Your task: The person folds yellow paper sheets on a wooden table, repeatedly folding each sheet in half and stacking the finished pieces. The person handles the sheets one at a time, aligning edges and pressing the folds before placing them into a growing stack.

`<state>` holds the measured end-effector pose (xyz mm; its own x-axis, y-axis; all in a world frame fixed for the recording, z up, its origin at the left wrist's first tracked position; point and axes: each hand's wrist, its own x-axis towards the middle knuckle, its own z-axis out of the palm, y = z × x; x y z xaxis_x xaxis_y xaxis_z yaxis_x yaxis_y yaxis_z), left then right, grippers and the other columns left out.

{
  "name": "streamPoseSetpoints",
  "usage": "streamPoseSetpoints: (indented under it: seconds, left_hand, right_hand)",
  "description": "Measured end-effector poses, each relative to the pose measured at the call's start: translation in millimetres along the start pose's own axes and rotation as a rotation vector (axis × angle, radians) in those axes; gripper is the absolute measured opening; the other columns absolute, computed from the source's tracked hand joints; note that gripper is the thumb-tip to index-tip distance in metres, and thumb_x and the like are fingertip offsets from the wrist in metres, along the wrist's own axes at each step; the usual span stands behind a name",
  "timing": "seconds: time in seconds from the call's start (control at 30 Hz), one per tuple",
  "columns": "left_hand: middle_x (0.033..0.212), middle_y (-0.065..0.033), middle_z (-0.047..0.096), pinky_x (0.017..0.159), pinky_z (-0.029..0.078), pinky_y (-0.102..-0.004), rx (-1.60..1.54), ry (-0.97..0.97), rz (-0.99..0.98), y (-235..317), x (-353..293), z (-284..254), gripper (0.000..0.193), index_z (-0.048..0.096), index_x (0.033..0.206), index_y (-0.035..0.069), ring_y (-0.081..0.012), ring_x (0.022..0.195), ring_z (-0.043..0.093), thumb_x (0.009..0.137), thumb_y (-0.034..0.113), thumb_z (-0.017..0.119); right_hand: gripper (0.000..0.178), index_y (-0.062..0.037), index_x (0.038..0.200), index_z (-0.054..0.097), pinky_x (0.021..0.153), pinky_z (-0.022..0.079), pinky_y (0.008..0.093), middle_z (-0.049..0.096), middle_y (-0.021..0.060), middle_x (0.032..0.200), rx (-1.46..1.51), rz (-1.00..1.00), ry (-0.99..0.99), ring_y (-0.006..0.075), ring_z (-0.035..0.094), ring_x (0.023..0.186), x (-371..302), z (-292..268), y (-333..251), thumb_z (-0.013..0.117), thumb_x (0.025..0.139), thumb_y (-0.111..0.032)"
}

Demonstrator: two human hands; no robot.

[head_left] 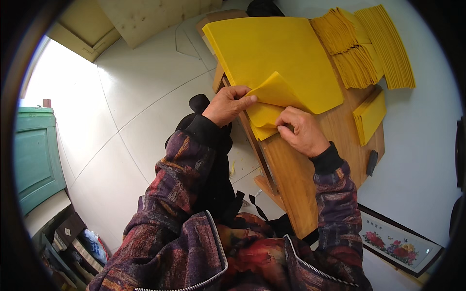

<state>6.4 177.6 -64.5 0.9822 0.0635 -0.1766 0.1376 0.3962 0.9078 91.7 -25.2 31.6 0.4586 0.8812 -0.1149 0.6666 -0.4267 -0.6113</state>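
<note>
A large stack of yellow paper sheets lies on the wooden table, its near corner toward me. My left hand pinches the edge of the top yellow sheet between thumb and fingers, and the sheet is lifted and curled back. Beside it, my right hand has its fingers curled, with thumb and forefinger pinched on a sheet's edge at the stack's near corner. Whether both hands grip the same sheet cannot be made out.
Folded yellow paper bundles stand at the far right, with a smaller yellow bundle nearer. A small dark block sits by the table's right edge. A framed flower picture is at lower right, a green cabinet at left.
</note>
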Motion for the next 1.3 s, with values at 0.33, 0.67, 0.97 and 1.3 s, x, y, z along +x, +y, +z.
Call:
streamPoseSetpoints:
  seconds: [0.33, 0.67, 0.97, 1.3]
  left_hand:
    - [0.097, -0.002, 0.066, 0.082, 0.045, -0.0239, 0.042, 0.019, 0.028, -3.6, 2.1, -0.5, 0.029, 0.065, 0.107, -0.004, -0.0092, 0.091, 0.057, 0.094, 0.021, 0.062]
    - [0.101, -0.0007, 0.066, 0.085, 0.045, -0.0235, 0.009, -0.005, 0.034, -1.0, 0.6, 0.5, 0.027, 0.064, 0.109, -0.003, -0.0079, 0.094, 0.057, 0.094, 0.02, 0.061]
    - [0.096, -0.0018, 0.066, 0.084, 0.045, -0.0242, 0.024, 0.001, 0.036, -1.6, 0.5, 0.1, 0.03, 0.065, 0.105, -0.004, -0.0099, 0.09, 0.057, 0.095, 0.024, 0.06]
    - [0.092, 0.0015, 0.063, 0.082, 0.042, -0.0236, 0.037, -0.052, -0.014, 8.2, -5.0, -3.8, 0.027, 0.065, 0.103, 0.001, -0.0076, 0.088, 0.054, 0.094, 0.026, 0.061]
  right_hand:
    - [0.008, -0.0018, 0.081, 0.056, 0.065, 0.046, 0.0384, 0.057, 0.0128, 0.079, -0.006, 0.058, 0.054, 0.0306, 0.058, 0.073, -0.9, 3.8, -3.6, 0.062, 0.079, -0.006]
    - [0.009, -0.0014, 0.079, 0.055, 0.063, 0.046, 0.0363, 0.058, 0.0129, 0.078, 0.032, 0.066, 0.11, 0.0293, 0.058, 0.071, 1.1, -0.6, -5.1, 0.064, 0.078, -0.004]
    - [0.01, -0.0006, 0.08, 0.055, 0.062, 0.047, 0.0348, 0.059, 0.0134, 0.077, 0.055, 0.088, 0.208, 0.0287, 0.059, 0.07, 2.9, -8.3, -11.9, 0.065, 0.077, -0.003]
    - [0.011, -0.001, 0.079, 0.054, 0.06, 0.046, 0.0352, 0.058, 0.0136, 0.075, 0.014, 0.053, 0.289, 0.0294, 0.058, 0.068, 19.4, -23.5, -15.8, 0.065, 0.076, -0.003]
